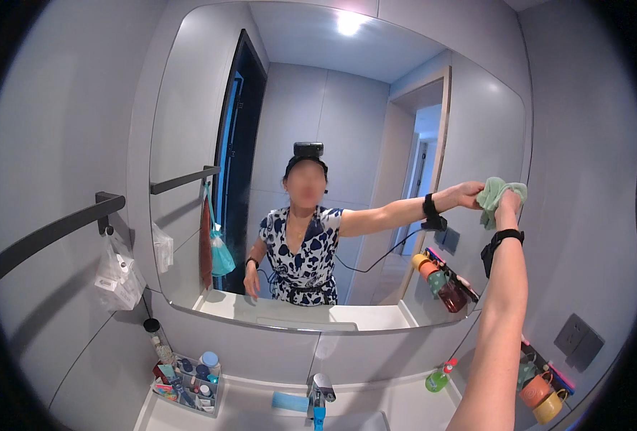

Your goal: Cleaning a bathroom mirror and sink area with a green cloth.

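My right arm stretches up to the right edge of the large wall mirror. There my right hand is closed on a bunched light green cloth, pressed at the glass; its fingers are partly hidden in the folds. A black band circles that wrist. My left hand shows only as a reflection, hanging low beside the body. Its fingers look loosely stretched, and nothing is in them.
Below the mirror, a faucet rises at the basin, beside a blue cloth. A green spray bottle stands right; a filled organizer stands left. Cups hang under a wall socket. A black rail holds a clear bag.
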The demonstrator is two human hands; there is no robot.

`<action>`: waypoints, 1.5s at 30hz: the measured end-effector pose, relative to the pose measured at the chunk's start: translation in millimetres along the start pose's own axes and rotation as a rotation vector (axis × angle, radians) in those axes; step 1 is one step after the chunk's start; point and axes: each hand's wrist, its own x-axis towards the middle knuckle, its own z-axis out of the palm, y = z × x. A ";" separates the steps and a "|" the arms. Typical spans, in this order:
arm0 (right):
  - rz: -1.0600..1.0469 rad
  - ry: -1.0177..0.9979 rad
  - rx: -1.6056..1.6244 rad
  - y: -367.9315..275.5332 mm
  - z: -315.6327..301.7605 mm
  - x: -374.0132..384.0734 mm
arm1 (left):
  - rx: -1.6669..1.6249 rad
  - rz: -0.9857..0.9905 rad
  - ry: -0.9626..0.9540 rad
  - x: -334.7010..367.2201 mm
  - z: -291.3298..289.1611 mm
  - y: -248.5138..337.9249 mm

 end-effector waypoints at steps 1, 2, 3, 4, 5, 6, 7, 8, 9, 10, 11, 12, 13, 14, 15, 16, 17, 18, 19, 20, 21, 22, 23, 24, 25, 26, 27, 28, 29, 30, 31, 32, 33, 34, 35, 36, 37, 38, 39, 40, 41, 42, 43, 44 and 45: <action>-0.063 -0.109 -0.025 -10.3 15.0 7.6 | -0.003 0.011 -0.003 0.7 -3.4 -5.2; -0.127 -0.217 -0.051 -24.8 32.0 13.8 | 0.029 -0.002 -0.025 -0.7 -8.0 -9.7; -0.254 -0.221 -0.080 -43.6 53.4 14.1 | 0.062 -0.012 -0.048 1.7 -11.0 -12.2; -0.378 -0.230 -0.109 -61.6 83.0 4.9 | 0.068 -0.005 -0.060 -1.4 -11.1 -10.4; -0.418 -0.318 -0.103 -85.9 124.0 -28.7 | 0.057 -0.010 -0.055 -8.8 -5.0 -7.5; -0.465 -0.406 -0.097 -114.7 161.2 -67.4 | 0.037 -0.006 -0.051 -17.7 2.0 -5.2; -0.506 -0.476 -0.157 -137.3 185.3 -82.3 | 0.023 0.017 -0.007 -33.1 2.3 -5.0; -0.543 -0.545 -0.220 -159.2 207.2 -86.8 | 0.016 0.042 -0.002 -35.7 4.9 -4.8; -0.673 -0.516 -0.298 -175.3 223.9 -68.0 | 0.026 0.078 0.003 -31.7 -0.9 -9.0; -0.803 -0.479 -0.376 -189.1 234.4 -51.0 | 0.042 0.118 0.011 -22.4 -8.4 -13.9; -0.891 -0.525 -0.473 -202.3 260.8 -74.6 | 0.018 0.118 0.018 -22.2 -1.3 -12.7; -0.973 -0.580 -0.571 -212.0 291.6 -115.2 | -0.005 0.102 0.026 -24.0 8.4 -10.6; -1.021 -0.620 -0.582 -218.8 309.8 -142.2 | -0.008 0.094 0.030 -20.8 12.3 -12.4; -1.067 -0.657 -0.593 -223.0 326.3 -168.9 | -0.012 0.091 0.039 -16.6 14.3 -13.4; -1.262 -0.584 -0.673 -223.3 341.1 -195.7 | -0.015 0.087 0.048 -11.1 16.5 -14.4; -1.391 -0.576 -0.718 -221.2 351.7 -251.9 | -0.028 0.072 0.053 -7.6 22.1 -12.9; -1.468 -0.589 -0.681 -215.4 366.4 -282.0 | -0.024 0.070 0.061 1.5 24.7 -13.5; -1.732 -0.592 -0.618 -202.8 371.5 -314.0 | -0.010 0.075 0.048 23.1 33.8 -23.3; -1.843 -0.571 -0.410 -185.9 382.3 -333.7 | 0.013 0.077 0.057 36.1 32.9 -27.6; -1.928 -0.515 -0.326 -170.5 390.3 -356.2 | 0.036 0.088 0.071 47.6 28.7 -26.7; -1.961 -0.598 -0.341 -160.3 389.8 -385.1 | 0.042 0.085 0.065 49.3 24.6 -19.6; -1.999 -0.706 -0.342 -156.3 389.3 -413.4 | 0.058 0.137 0.071 49.6 26.0 -5.1; -2.002 -0.712 -0.350 -163.1 385.9 -417.5 | 0.088 0.205 0.079 52.6 27.5 3.9; -1.917 -0.738 -0.599 -170.3 383.6 -422.3 | 0.083 0.205 0.070 55.2 31.9 4.4; -1.815 -0.751 -0.839 -174.9 382.6 -421.8 | 0.079 0.250 0.072 56.9 37.6 2.2; -1.788 -0.616 -0.878 -186.8 387.2 -398.0 | 0.085 0.301 0.078 61.3 40.8 -3.7; -1.864 -0.436 -1.119 -200.8 384.3 -345.0 | 0.391 0.450 0.125 105.0 78.9 -109.9; -1.412 -0.525 -0.565 -203.1 351.9 -326.9 | 0.704 0.581 0.217 143.6 119.8 -206.3; -1.535 -0.416 -0.733 -209.8 331.4 -251.6 | 1.021 0.728 0.351 183.2 123.3 -276.4; -1.454 -0.619 -1.054 -212.7 344.1 -245.3 | 0.635 0.559 0.174 158.7 149.6 -253.8; -1.722 -0.232 -0.948 -210.3 323.7 -123.4 | 0.455 0.461 0.099 156.8 104.6 -218.0; -1.287 -0.410 -0.747 -191.3 319.4 -143.4 | 0.302 0.328 0.061 106.7 121.7 -169.7; -1.195 -0.349 -0.892 -186.6 289.3 -124.1 | 0.177 0.274 0.051 68.2 109.9 -127.5; -1.078 -0.252 -1.055 -178.4 241.2 -60.2 | 0.183 0.295 0.045 67.9 98.3 -128.5; -0.868 -0.151 -0.782 -156.6 190.3 -9.4 | 0.211 0.322 0.043 76.3 95.7 -144.7; -0.736 -0.242 -0.734 -117.8 138.2 14.7 | 0.526 0.476 0.111 115.0 122.9 -224.7; -0.582 -0.255 -0.676 -82.8 82.2 38.2 | 0.784 0.584 0.216 138.8 135.7 -271.1; -0.435 -0.264 -0.612 -49.9 37.8 54.0 | 0.972 0.647 0.297 157.2 132.4 -290.0; -0.326 -0.284 -0.452 -35.9 45.3 49.1 | 0.629 0.481 0.156 142.4 157.3 -245.6; -0.197 -0.307 -0.304 -24.0 58.5 45.3 | 0.237 0.296 0.049 103.4 134.4 -127.4; -0.207 -0.294 -0.381 -10.3 47.1 53.9 | -0.042 0.115 -0.011 67.2 68.8 -11.3; -0.201 -0.261 -0.388 -7.2 34.7 65.0 | -0.013 0.128 -0.024 69.9 47.8 -4.0; -0.284 -0.287 -0.277 -8.7 28.9 73.2 | -0.003 0.152 -0.065 78.5 35.2 -4.0; -0.368 -0.325 -0.168 -14.7 30.3 75.5 | -0.004 0.169 -0.103 85.9 30.5 -6.6; -0.292 -0.341 -0.258 -27.4 43.4 65.6 | 0.237 0.362 -0.034 127.9 89.6 -113.8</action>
